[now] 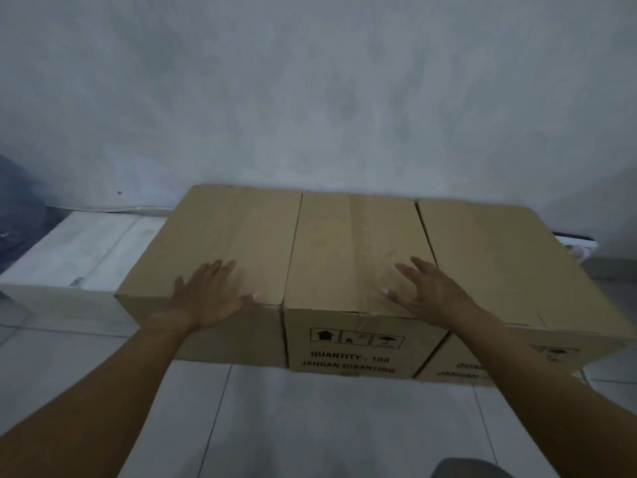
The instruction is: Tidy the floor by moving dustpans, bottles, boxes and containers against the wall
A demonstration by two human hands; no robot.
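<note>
1. The left hand (pixel 206 294) has straight, spread fingers and grasps nothing. They lie flat on the top of the left box (pixel 234 229), with the thumb stretched along the box's front edge towards the seam with its neighbour.
2. The right hand (pixel 427 291) is likewise released. Its fingers are splayed over the top of the middle box (pixel 355 243), near that box's right front corner, and the thumb points inward. The blur hides whether the palm presses down or only rests.
3. Both forearms reach in from the bottom corners, bare, one to each box.
4. The left and middle boxes are brown cardboard and stand closed and upright. They touch side to side, and their far ends are at the foot of the wall (pixel 310 98).
5. The front of the middle box bears handling symbols and the print "QUANTITY - 100" and "JANGAN DIBANTING".
6. The right box (pixel 499 257) is the same kind and sits just beside the middle one. It is turned slightly, so the two are close at the rear and a wedge-shaped gap opens at the front.
7. A lower white box (pixel 79 250) lies left of the left box, also along the wall.
8. A dark bag (pixel 17 208) sits at the far left edge.
9. All of it stands on a pale tiled floor (pixel 310 426).
</note>
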